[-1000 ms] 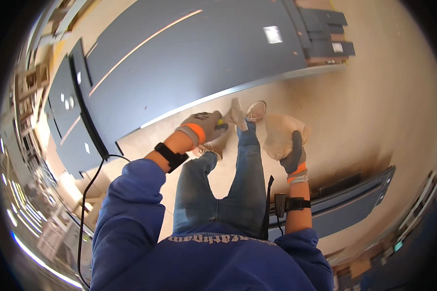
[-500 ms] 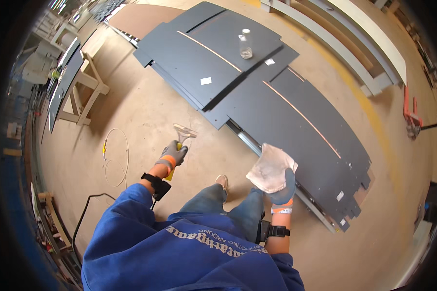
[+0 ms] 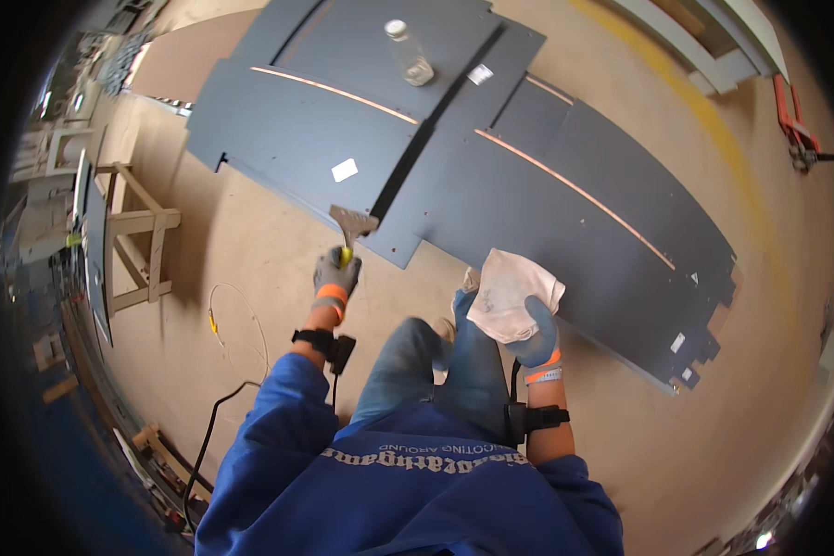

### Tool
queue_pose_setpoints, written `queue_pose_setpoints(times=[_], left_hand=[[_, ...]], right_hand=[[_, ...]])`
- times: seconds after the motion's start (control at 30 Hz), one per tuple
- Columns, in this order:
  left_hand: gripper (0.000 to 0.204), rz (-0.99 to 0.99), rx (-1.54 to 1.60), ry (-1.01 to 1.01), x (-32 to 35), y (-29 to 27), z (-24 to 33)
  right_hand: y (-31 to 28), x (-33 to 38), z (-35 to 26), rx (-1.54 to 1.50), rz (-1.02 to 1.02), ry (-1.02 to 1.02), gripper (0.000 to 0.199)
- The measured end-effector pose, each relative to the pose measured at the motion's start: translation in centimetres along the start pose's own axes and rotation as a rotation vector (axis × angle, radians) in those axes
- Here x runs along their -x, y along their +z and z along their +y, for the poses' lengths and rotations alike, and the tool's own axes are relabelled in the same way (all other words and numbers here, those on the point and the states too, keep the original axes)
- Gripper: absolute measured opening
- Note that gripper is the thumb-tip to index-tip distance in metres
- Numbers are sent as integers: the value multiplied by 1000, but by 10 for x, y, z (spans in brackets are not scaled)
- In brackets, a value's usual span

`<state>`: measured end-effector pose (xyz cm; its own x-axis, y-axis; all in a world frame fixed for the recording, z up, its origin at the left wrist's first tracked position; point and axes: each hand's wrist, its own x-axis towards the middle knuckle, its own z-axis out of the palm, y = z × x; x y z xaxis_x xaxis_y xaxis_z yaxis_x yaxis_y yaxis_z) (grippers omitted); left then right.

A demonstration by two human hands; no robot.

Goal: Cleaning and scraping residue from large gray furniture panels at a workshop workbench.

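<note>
My left hand point(image 3: 335, 271), in a grey glove with an orange cuff, is closed around the handle of a scraper point(image 3: 353, 223) with a wide metal head and some yellow. That head appears over the near edge of a dark grey panel point(image 3: 287, 125); I cannot tell whether it touches. In my right hand point(image 3: 535, 339), also gloved, is a folded whitish cloth point(image 3: 510, 295) with greyish smudges, gripped at its lower right corner. A second dark grey panel point(image 3: 537, 218) lies beyond the cloth. On the farther panel stands a clear bottle point(image 3: 410, 56) with a white cap.
Copper-coloured strips point(image 3: 574, 195) and white labels point(image 3: 345, 170) mark the panels. A wooden trestle point(image 3: 148, 222) stands at the left, near a thin looped hose point(image 3: 215, 324) on the floor. At far right is a red pallet jack point(image 3: 795, 120); grey beams point(image 3: 686, 42) lie beyond.
I have stepped closer to the panels. The scraper has moved forward, from over the floor to the panel edge. The cloth stays in my right hand.
</note>
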<state>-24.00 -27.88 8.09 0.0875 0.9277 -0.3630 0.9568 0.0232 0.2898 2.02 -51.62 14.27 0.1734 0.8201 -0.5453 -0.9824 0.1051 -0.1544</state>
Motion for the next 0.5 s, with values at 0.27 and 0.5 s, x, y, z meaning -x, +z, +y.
queue_pose_setpoints(times=[0.27, 0.5], left_hand=[[43, 60, 201, 66, -145, 15, 64], [46, 119, 103, 119, -231, 40, 32]], right_hand=[[-5, -58, -35, 249, 293, -167, 64], [-4, -119, -1, 140, 474, -163, 63]])
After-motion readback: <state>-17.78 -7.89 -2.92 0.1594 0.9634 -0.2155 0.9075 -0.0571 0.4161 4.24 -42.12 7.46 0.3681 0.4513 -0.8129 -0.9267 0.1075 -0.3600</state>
